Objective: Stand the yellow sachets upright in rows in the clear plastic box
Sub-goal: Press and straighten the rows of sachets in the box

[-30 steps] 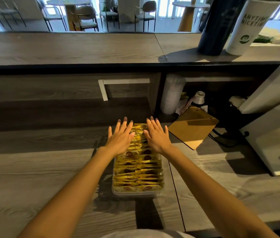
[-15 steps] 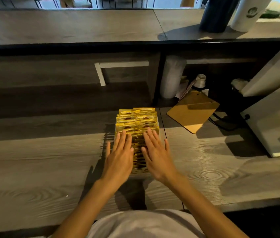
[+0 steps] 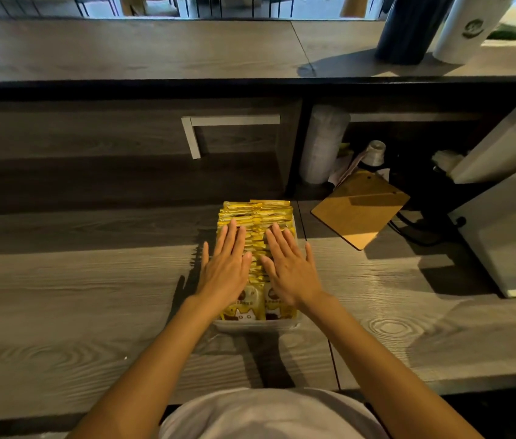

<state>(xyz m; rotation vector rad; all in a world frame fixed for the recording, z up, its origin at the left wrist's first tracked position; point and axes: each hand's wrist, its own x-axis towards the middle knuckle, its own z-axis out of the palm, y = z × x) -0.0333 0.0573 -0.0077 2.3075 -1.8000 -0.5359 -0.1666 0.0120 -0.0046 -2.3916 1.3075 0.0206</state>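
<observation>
A clear plastic box (image 3: pixel 255 324) stands on the wooden counter in front of me, packed with yellow sachets (image 3: pixel 256 217) upright in two rows. My left hand (image 3: pixel 225 267) lies flat, fingers spread, on the tops of the left row. My right hand (image 3: pixel 290 267) lies flat the same way on the right row. Neither hand holds anything. The nearest sachets show their printed fronts below my wrists; the middle of both rows is hidden under my palms.
A brown clipboard (image 3: pixel 361 209) lies to the right of the box. A white machine (image 3: pixel 510 217) stands at the far right. Behind the box is a raised shelf with a stack of cups (image 3: pixel 323 144), a dark cylinder (image 3: pixel 408 26) and a white cup (image 3: pixel 468 26).
My view has tilted down and the box sits farther from me. Both hands slid along the sachet tops toward the near end, then slightly forward again, staying flat.
</observation>
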